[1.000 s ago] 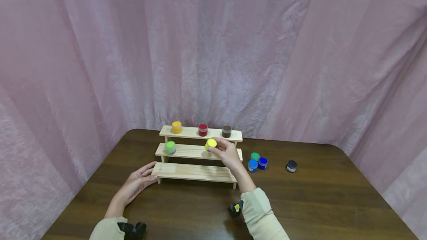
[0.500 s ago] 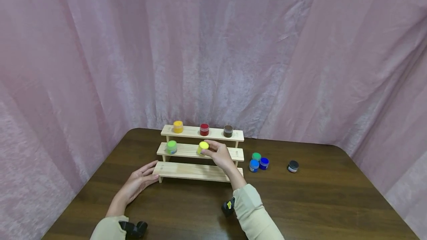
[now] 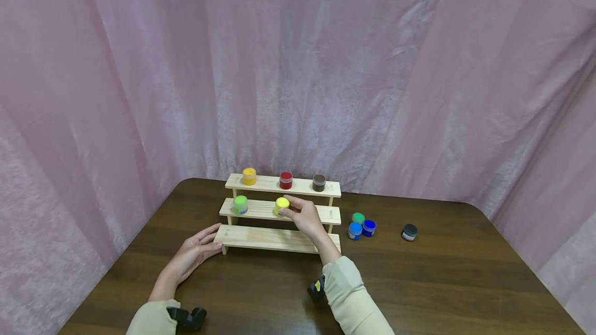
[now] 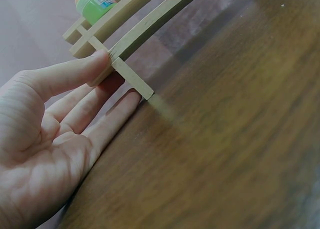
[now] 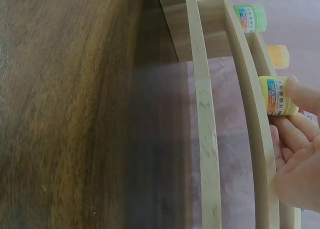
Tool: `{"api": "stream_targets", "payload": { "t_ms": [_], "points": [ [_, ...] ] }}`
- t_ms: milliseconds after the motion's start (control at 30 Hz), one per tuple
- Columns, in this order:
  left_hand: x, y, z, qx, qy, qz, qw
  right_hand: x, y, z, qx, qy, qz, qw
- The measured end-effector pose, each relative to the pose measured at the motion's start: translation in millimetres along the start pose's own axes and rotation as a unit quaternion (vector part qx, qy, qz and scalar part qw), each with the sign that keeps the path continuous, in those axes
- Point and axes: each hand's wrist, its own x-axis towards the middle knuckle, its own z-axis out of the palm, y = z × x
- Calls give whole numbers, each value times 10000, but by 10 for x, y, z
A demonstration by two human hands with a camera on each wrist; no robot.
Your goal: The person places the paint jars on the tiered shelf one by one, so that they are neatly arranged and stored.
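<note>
My right hand pinches a yellow-lidded paint jar between thumb and fingers at the middle step of a three-step wooden display rack. In the right wrist view the jar stands upright at the board, label showing. My left hand holds the left end of the lowest step, thumb at the front corner and fingers behind it, as the left wrist view shows. A light-green paint jar sits left on the middle step. On the top step stand orange-yellow, red and brown jars.
Right of the rack, green, light-blue and dark-blue paint jars stand clustered on the dark wooden table. Farther right is a black jar. A pink curtain hangs behind the table.
My right hand has carried the yellow jar leftward and down to the middle of the middle step. The left hand keeps its place at the rack's end.
</note>
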Motion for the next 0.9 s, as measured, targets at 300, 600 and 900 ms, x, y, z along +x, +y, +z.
{"api": "stream_targets", "payload": {
  "t_ms": [300,600,900],
  "points": [
    [9,-18,13,70,34,-89,9999,3,-4,-13,-212,-159,28,9996],
    [17,-11,18,53,9,-48,10000,3,-24,-37,-219,-187,15,9996],
    [-1,-6,5,-94,-100,31,9999,-12,-19,-45,-250,-430,224,9985]
  ]
}}
